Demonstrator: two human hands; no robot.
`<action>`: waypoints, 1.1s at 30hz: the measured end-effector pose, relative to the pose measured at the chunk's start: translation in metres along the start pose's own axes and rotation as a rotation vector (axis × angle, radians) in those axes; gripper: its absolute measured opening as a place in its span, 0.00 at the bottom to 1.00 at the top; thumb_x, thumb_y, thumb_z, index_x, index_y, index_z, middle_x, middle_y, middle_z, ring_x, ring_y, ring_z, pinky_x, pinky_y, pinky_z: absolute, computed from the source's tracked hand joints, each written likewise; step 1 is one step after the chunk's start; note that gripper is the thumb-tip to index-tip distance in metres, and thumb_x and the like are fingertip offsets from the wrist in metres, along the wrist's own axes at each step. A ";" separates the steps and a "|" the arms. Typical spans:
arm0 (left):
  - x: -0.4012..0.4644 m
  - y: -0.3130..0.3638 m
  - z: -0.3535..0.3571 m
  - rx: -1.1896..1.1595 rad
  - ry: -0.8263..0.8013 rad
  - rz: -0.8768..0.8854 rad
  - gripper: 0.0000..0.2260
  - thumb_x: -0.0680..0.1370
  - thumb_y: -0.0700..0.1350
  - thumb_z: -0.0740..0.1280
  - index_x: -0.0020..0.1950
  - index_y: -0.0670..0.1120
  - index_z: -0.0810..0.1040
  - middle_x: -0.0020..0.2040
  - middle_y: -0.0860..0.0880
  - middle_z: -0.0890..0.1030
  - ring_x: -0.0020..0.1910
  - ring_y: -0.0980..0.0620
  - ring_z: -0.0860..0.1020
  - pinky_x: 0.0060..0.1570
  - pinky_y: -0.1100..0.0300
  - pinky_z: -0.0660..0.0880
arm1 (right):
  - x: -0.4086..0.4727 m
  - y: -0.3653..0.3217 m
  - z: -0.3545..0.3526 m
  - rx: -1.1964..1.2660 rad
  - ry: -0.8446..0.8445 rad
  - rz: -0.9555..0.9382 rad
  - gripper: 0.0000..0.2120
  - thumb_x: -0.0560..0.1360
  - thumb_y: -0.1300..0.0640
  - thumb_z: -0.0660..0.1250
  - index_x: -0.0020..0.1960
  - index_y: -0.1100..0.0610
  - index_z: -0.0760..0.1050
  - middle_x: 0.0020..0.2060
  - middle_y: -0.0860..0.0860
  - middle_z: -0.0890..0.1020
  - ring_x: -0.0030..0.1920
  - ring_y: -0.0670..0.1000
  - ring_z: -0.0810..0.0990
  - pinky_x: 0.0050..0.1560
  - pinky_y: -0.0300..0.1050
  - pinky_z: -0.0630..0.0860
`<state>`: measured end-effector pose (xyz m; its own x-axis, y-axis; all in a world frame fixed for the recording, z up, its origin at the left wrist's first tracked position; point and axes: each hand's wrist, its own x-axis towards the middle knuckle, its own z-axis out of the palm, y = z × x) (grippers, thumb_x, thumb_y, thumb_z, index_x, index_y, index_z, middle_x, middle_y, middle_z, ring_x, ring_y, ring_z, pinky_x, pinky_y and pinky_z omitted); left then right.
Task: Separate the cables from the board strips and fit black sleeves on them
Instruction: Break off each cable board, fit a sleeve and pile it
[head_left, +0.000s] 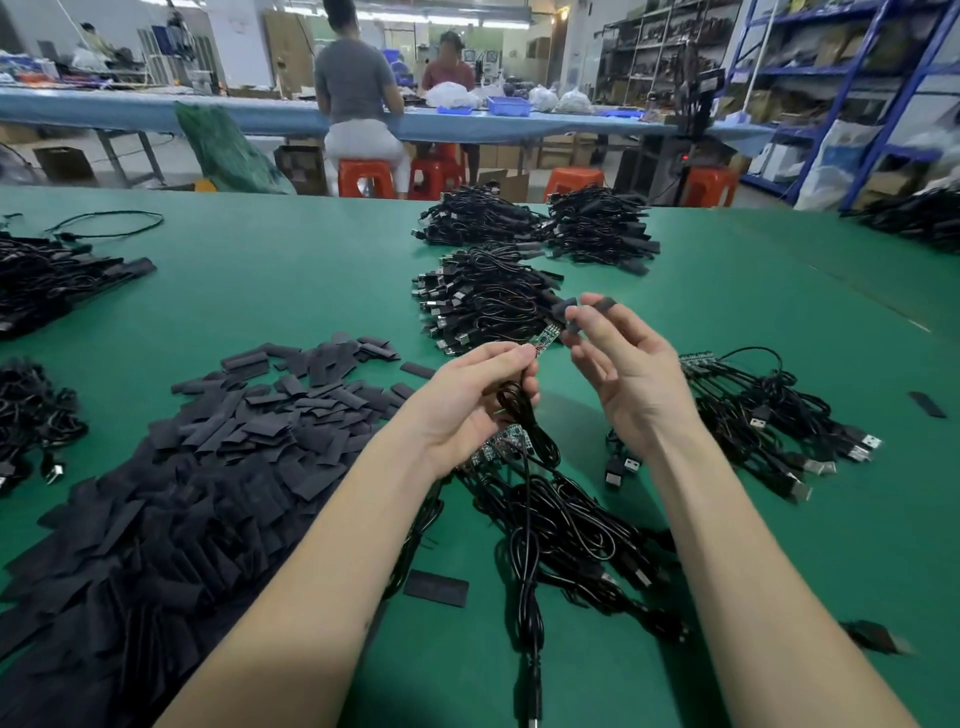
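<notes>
My left hand (470, 400) grips a cable (527, 499) by its board (546, 335), while my right hand (623, 374) pinches a sleeve (569, 317) at the board's tip.

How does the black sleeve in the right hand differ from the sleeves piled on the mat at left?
The sleeve pinched by the right hand is held in the air, opened into a tube; the piled sleeves lie flat on the green mat. The held one meets the small board in the left hand; the piled ones touch no board. Both are black.
</notes>
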<state>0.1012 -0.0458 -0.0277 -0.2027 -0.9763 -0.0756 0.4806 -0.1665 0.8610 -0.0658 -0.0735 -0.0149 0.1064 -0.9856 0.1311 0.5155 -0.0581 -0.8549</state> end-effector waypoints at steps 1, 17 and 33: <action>0.000 0.000 0.000 -0.004 -0.006 -0.004 0.01 0.77 0.38 0.69 0.47 0.42 0.79 0.37 0.49 0.81 0.32 0.56 0.79 0.43 0.60 0.82 | -0.001 0.003 0.001 0.011 -0.003 -0.005 0.12 0.64 0.60 0.78 0.48 0.55 0.84 0.43 0.52 0.86 0.40 0.46 0.84 0.41 0.34 0.79; -0.002 0.001 -0.001 -0.040 0.000 -0.035 0.04 0.72 0.42 0.72 0.44 0.44 0.80 0.37 0.50 0.82 0.30 0.58 0.79 0.40 0.62 0.82 | -0.005 0.013 0.008 0.098 0.012 -0.050 0.06 0.66 0.60 0.78 0.43 0.54 0.87 0.44 0.52 0.87 0.42 0.46 0.85 0.45 0.36 0.80; -0.009 0.010 -0.008 0.121 -0.180 -0.058 0.04 0.72 0.41 0.71 0.45 0.44 0.79 0.37 0.50 0.80 0.29 0.58 0.75 0.43 0.62 0.80 | -0.008 0.001 -0.003 -0.032 -0.198 0.088 0.11 0.59 0.52 0.80 0.42 0.51 0.87 0.44 0.49 0.87 0.43 0.42 0.84 0.44 0.34 0.80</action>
<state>0.1148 -0.0397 -0.0229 -0.3813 -0.9234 -0.0452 0.3600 -0.1934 0.9127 -0.0688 -0.0662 -0.0179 0.3164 -0.9370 0.1482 0.4699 0.0191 -0.8825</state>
